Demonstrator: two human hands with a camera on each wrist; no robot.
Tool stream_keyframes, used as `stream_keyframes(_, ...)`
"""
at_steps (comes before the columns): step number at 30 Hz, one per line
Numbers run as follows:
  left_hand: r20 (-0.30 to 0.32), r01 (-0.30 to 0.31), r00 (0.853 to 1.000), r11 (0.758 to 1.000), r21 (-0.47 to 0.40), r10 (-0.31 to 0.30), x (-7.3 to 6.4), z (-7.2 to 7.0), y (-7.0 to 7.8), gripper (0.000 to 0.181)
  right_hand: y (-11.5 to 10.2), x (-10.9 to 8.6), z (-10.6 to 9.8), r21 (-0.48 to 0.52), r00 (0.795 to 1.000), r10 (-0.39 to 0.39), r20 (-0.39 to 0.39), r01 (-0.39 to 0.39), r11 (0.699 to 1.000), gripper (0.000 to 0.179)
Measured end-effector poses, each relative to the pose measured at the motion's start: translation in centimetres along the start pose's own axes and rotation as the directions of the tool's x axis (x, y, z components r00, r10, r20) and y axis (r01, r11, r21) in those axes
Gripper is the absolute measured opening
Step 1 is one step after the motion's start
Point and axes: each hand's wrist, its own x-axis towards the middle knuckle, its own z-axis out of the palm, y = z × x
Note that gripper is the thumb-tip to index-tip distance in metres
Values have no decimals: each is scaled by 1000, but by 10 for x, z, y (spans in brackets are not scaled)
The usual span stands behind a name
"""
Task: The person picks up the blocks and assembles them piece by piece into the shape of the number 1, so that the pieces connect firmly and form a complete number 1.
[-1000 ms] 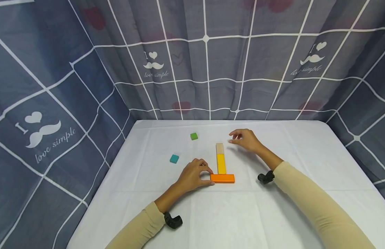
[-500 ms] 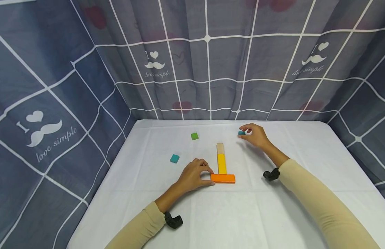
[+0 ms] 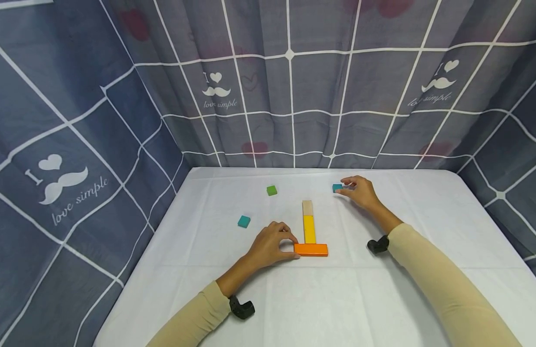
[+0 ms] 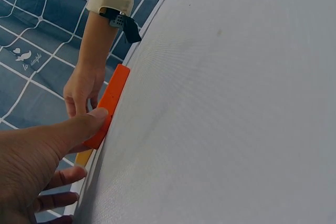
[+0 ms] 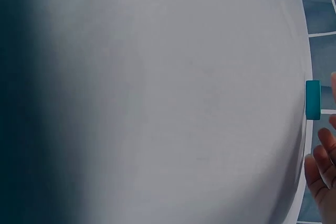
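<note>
Left hand (image 3: 270, 245) pinches orange block (image 3: 312, 249) by left end; right hand (image 3: 360, 192) at farther teal block (image 3: 336, 187), grip unclear.

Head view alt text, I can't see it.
A person's left grip pinches one end of an orange block; a yellow block, then a pale block, extend away from it. The right grip is at a teal block, contact unclear. A green block and second teal block lie to the left on white cloth.
</note>
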Motion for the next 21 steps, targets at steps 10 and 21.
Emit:
stream_keyframes(10,4,6,1000,1000,5,-6,0,-1,0,34,1,3,-1,-38,998,31,46,-29,999,42)
stream_keyframes(21,2,4,1000,1000,6,-4,0,0,-1,34,2,7,0,-82,996,35,84,-28,996,31)
